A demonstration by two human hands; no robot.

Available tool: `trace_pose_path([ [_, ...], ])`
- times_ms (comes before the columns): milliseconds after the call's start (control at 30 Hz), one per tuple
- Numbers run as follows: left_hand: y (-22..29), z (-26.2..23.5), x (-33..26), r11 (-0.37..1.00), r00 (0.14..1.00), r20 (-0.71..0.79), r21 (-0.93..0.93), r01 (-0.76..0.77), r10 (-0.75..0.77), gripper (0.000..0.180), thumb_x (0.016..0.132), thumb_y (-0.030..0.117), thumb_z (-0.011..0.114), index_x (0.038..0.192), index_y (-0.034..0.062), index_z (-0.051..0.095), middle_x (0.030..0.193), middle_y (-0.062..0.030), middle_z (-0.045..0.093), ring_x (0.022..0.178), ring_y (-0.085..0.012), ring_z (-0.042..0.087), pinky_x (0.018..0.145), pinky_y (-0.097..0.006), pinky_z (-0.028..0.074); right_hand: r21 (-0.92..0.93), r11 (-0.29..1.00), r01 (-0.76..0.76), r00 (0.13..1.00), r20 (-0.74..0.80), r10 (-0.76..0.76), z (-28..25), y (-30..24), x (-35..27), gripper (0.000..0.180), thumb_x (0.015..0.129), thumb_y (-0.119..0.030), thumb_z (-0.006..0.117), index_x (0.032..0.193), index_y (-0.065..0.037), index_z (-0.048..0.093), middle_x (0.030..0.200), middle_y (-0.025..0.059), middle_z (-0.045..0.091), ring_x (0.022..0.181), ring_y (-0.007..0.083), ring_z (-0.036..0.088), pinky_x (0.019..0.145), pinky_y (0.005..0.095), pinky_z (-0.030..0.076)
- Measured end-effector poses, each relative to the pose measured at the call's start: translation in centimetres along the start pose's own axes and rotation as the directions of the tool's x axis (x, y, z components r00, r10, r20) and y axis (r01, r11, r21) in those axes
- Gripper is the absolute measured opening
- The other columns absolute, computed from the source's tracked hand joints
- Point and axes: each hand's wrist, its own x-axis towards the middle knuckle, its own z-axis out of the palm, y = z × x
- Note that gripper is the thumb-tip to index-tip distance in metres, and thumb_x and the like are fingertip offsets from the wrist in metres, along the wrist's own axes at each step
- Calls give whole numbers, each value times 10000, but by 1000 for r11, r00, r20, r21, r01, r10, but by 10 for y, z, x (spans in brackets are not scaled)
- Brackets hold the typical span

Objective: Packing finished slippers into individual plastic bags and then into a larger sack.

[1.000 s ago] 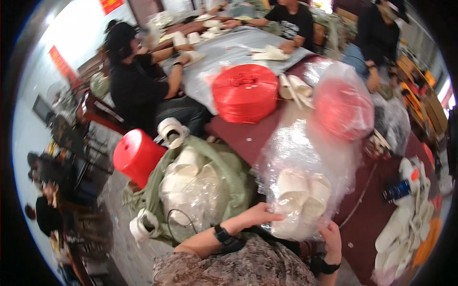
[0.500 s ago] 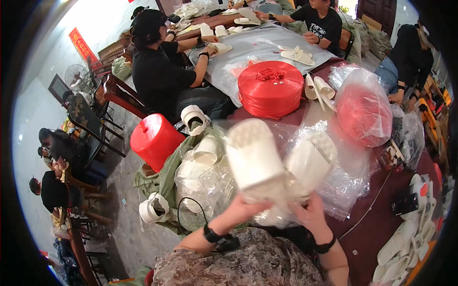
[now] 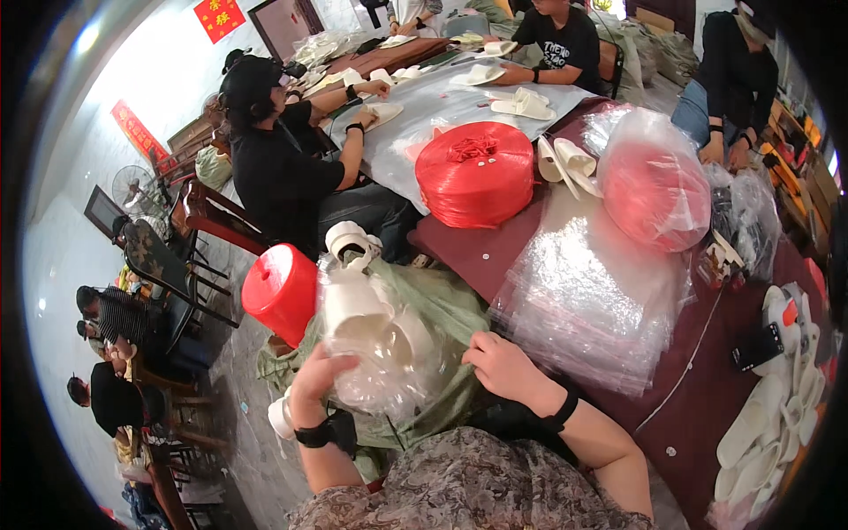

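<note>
My left hand (image 3: 316,382) grips a clear plastic bag of white slippers (image 3: 375,336), pressing it down into an open green sack (image 3: 442,318) beside the table. My right hand (image 3: 505,367) rests on the sack's green rim, fingers curled over the cloth, just in front of a stack of clear plastic bags (image 3: 592,291) on the dark red table (image 3: 707,397). More bundled white slippers (image 3: 352,243) poke out at the sack's far side.
A red plastic stool (image 3: 281,291) stands left of the sack. A big red spool of twine (image 3: 477,172) and a bagged red spool (image 3: 655,181) sit on the table. Loose white slippers (image 3: 768,433) lie at the right. Several people work at the far end.
A second ago both hands held the bag of slippers up over the table. It has come down to the left into the green sack, and my right hand has let go.
</note>
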Motion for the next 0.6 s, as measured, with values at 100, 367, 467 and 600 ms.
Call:
trace_pose_path([
  [100, -37, 13, 30, 973, 969, 99, 55, 222, -227, 555, 754, 103, 705, 1261, -18, 514, 1079, -83, 628, 940, -178, 597, 815, -314, 490, 164, 986, 21, 992, -123, -1, -14, -20, 8, 203, 691, 69, 588, 861, -41, 572, 915, 101, 481, 904, 292, 538, 775, 378, 473],
  [367, -28, 78, 76, 962, 976, -64, 171, 214, -206, 478, 772, 150, 722, 1176, -44, 557, 1048, -112, 644, 911, -207, 608, 779, -338, 490, 241, 958, 157, 984, -118, -132, 3, -16, 1, 227, 630, 107, 556, 793, -45, 512, 910, 104, 493, 905, 307, 537, 769, 386, 465],
  [467, -98, 71, 93, 998, 996, -70, -44, 45, -48, 372, 795, 179, 708, 1081, -42, 619, 948, -113, 673, 842, -197, 634, 744, -343, 502, 298, 940, 167, 984, -107, -141, 6, -28, 5, 226, 626, 112, 546, 786, -43, 510, 898, 98, 494, 896, 303, 537, 757, 379, 463],
  [600, -139, 87, 101, 929, 974, -227, 366, 62, 24, 399, 787, 223, 716, 1050, -61, 618, 923, -184, 683, 835, -271, 668, 731, -388, 518, 292, 941, 172, 985, -52, -164, 15, -24, -1, 160, 679, 73, 544, 750, -58, 488, 866, 76, 480, 878, 277, 528, 736, 362, 460],
])
